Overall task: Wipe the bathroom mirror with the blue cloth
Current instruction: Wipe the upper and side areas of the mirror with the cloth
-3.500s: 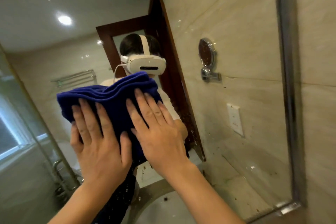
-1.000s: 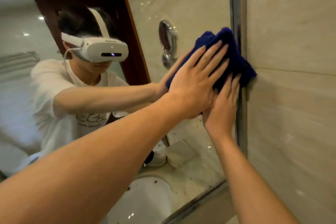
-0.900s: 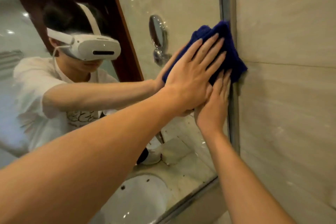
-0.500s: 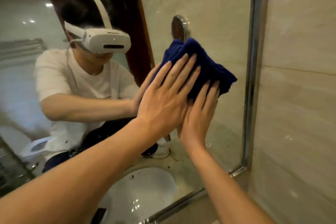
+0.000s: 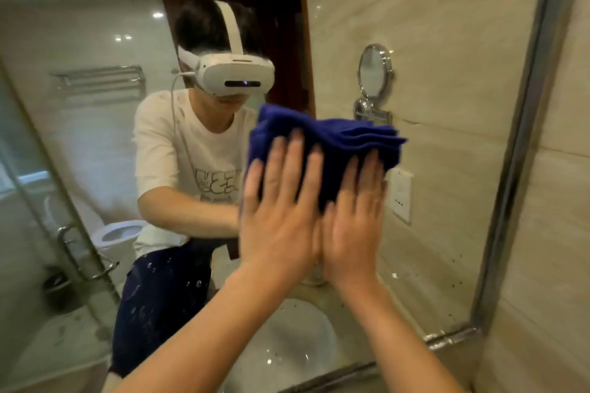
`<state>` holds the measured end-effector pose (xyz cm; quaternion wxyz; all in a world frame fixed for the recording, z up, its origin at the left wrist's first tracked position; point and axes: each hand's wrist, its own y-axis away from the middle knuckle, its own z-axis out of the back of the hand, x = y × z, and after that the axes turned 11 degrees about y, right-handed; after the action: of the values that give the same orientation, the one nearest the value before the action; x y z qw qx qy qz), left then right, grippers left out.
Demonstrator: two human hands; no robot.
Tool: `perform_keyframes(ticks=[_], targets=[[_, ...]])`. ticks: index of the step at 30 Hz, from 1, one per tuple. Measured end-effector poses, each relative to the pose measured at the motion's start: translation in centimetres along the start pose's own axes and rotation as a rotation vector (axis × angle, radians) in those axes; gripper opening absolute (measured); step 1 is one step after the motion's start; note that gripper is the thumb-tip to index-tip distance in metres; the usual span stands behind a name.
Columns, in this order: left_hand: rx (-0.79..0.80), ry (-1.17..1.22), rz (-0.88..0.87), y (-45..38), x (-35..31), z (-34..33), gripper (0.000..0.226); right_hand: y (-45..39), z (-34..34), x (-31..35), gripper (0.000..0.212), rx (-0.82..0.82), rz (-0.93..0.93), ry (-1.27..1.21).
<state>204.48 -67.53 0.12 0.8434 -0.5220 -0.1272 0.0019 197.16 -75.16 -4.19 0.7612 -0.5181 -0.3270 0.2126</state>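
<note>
Both hands, left hand (image 5: 281, 217) and right hand (image 5: 354, 220), press flat-fingered on the bunched blue cloth (image 5: 329, 143), which may slip down the mirror (image 5: 447, 41) under uneven pressure.

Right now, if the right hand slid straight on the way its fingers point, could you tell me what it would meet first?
The right hand points up the mirror with fingers flat on the blue cloth. It would probably just carry the cloth up the glass; the way looks free.

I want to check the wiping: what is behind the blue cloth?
Behind the blue cloth is the mirror glass. Left hand and right hand press it flat. The covered glass cannot be seen.
</note>
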Motion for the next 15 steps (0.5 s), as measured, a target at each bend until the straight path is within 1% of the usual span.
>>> perform_keyframes(ticks=[2, 4, 6, 9, 15], targets=[[0.005, 0.014, -0.04, -0.9, -0.5, -0.4, 0.069, -0.1, -0.3, -0.4, 0.055, -0.042, -0.101, 0.048], [-0.011, 0.031, -0.07, -0.6, 0.2, -0.5, 0.065, 0.2, -0.8, 0.4, 0.054, -0.078, -0.144, 0.1], [-0.035, 0.023, -0.05, 0.6, 1.5, -0.3, 0.064, 0.5, -1.2, 1.9, 0.051, -0.116, -0.149, 0.122], [-0.053, -0.001, 0.055, 3.2, 3.7, 0.4, 0.064, 1.7, -1.7, 4.5, 0.05, -0.116, -0.048, 0.105], [-0.076, -0.063, 0.122, 8.1, 8.6, 2.5, 0.065, 4.0, -1.8, 10.6, 0.052, -0.078, 0.065, 0.057]])
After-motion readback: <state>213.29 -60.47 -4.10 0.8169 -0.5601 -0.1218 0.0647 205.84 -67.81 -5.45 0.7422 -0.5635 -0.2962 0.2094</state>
